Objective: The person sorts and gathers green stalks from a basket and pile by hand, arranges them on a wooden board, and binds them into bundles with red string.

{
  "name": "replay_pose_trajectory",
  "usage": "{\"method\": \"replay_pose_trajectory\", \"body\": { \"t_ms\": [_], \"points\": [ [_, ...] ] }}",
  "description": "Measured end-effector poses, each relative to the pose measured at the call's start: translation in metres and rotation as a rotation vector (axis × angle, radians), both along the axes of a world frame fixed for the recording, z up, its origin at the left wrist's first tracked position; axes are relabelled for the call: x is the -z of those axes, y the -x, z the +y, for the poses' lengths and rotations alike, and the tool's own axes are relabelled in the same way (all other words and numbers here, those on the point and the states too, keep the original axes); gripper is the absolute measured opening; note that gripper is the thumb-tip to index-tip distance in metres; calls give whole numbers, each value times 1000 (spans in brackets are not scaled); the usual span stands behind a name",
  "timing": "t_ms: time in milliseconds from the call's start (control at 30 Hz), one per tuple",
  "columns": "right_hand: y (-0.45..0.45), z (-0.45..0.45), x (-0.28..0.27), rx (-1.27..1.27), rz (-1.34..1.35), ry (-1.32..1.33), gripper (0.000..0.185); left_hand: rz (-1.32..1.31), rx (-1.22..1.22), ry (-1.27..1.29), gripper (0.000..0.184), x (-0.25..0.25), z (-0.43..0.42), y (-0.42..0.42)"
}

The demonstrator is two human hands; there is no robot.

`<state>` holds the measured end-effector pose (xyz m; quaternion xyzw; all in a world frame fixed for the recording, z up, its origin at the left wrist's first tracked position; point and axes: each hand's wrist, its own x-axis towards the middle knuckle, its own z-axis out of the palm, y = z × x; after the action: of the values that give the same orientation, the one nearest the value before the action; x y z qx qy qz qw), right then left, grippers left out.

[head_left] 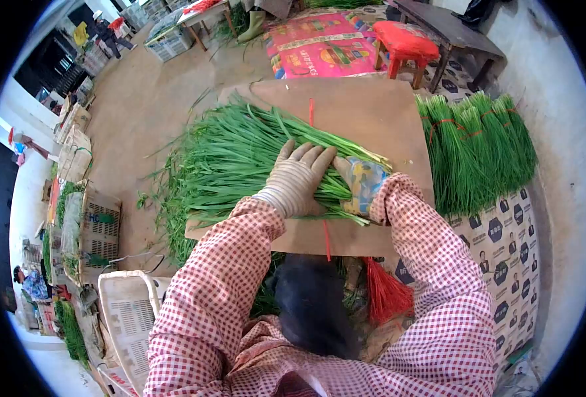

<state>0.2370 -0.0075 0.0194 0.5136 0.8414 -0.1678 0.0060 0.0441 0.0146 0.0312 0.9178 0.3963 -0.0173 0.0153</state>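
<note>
A large bunch of garlic chives (pixel 223 155) lies across a brown board (pixel 372 99) in front of me, leaves to the left and pale stems to the right. My left hand (pixel 297 175), in a pale glove, rests on top of the bunch with its fingers stretched out. Beside it, my right hand (pixel 362 185), with a blue and yellow patterned cuff over the glove, is closed over the stem end; its fingertips are partly hidden. A red tie (pixel 327 239) runs beneath the bunch and shows on both sides of it.
Tied chive bundles (pixel 478 149) stand at the right by the wall. Red ties (pixel 387 291) hang below the board. A white plastic basket (pixel 131 317) is at lower left, with more crates (pixel 99 225) behind. A red-topped stool (pixel 405 46) and dark bench (pixel 448 30) stand beyond.
</note>
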Motion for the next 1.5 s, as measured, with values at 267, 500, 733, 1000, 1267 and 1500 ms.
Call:
{"method": "replay_pose_trajectory", "body": {
  "t_ms": [267, 500, 733, 1000, 1267, 1500],
  "points": [
    [-56, -60, 5, 223, 476, -160, 74, 1, -38, -36, 110, -1, -7, -1],
    [-105, -40, 80, 769, 1213, -12, 63, -69, -42, -96, 115, 0, -12, 6],
    [-31, 9, 151, 640, 1191, -248, 52, -21, -74, -62, 120, -2, -8, 4],
    [-31, 1, 112, 595, 1984, 212, 59, -32, -34, -43, 124, -6, -3, 6],
    [-40, 10, 104, 583, 1784, 52, 67, -100, -63, -48, 124, 12, -3, 4],
    [-51, 27, 67, 605, 1678, 219, 69, -53, -82, -22, 123, 14, -2, 3]
  ]
}}
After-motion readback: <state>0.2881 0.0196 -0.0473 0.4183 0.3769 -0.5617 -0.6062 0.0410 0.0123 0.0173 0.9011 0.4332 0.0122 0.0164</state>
